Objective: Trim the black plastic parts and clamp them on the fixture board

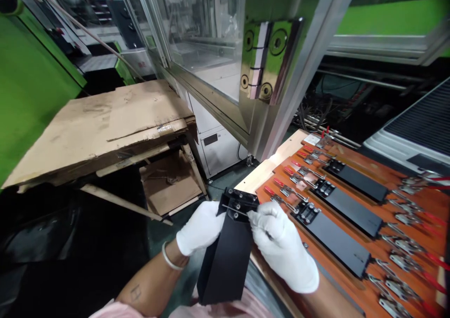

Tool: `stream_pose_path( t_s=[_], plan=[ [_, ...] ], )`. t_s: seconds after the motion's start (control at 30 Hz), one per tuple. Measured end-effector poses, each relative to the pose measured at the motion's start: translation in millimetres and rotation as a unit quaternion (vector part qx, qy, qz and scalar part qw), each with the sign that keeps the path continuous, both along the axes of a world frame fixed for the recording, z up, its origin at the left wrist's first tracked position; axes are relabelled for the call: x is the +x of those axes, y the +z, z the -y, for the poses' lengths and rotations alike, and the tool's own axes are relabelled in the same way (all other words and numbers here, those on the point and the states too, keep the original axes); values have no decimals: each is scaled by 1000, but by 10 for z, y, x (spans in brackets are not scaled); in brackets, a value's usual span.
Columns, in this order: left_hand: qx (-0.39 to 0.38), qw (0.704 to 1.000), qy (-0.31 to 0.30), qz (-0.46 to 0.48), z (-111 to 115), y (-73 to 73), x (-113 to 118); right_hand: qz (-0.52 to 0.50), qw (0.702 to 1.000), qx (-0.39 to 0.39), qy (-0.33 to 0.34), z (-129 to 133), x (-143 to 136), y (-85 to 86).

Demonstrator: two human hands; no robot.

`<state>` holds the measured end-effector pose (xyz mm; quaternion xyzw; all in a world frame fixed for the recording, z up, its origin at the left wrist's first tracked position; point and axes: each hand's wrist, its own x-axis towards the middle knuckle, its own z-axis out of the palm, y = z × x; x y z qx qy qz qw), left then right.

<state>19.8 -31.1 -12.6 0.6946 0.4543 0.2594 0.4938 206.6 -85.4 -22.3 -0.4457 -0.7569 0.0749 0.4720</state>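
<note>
A long black part stands out from my body at the lower middle, its bracket end with several screws facing up. My left hand, in a white glove, is closed on the left side of this part near the bracket. My right hand, also gloved, pinches a thin metal rod that lies across the bracket. The fingertips of my right hand are close to the bracket's right edge.
On the right, an orange board bears several dark panels held among red-handled clamps. A cardboard-covered table is at the left. A metal-framed door with a hinge rises ahead.
</note>
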Motion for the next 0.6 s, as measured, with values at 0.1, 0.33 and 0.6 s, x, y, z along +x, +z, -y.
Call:
stream_pose_path(
  t_s=[0.1,0.33,0.6],
  plan=[
    [-20,999,-40,4,-46,42,-11,-27,999,6,33,-1,25,47],
    [-14,999,-36,-18,-14,90,15,57,998,-10,19,4,99,67],
    [-5,995,-98,24,-28,122,37,34,998,33,27,33,105,139]
  ],
)
